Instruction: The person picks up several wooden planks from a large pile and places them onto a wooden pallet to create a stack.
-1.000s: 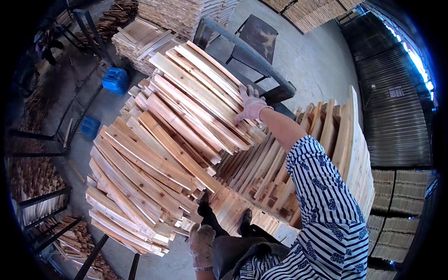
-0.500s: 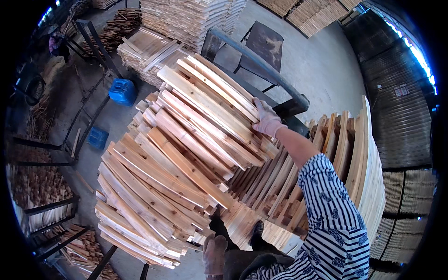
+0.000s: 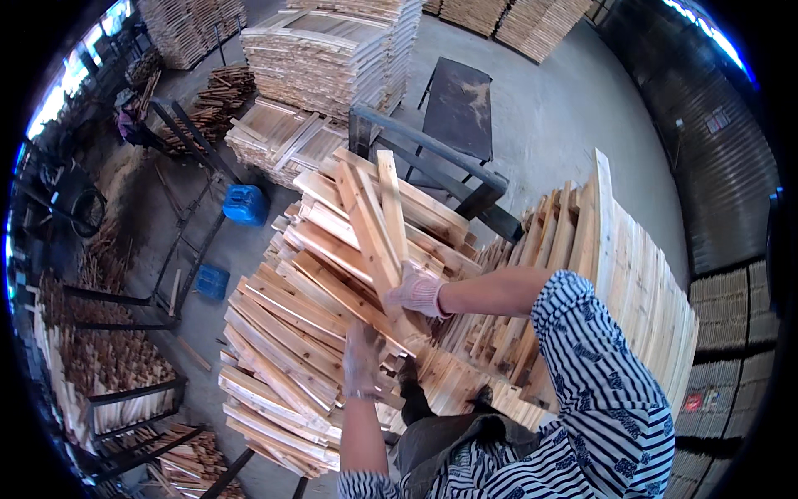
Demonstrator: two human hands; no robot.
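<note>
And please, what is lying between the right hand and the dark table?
In the head view, wooden planks lie between the right hand and the dark table, then a dark metal rail nearer the table.

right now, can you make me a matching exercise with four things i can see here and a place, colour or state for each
Things
1. right grip
2. jugs
3. table
4. sleeve

Places, colours, states
A. dark-topped, beyond the metal bar
B. dark blue and white stripes
C. blue, on the floor toward the left of the picture
D. gloved, holding planks

Right pairs: 1-D, 2-C, 3-A, 4-B
</note>
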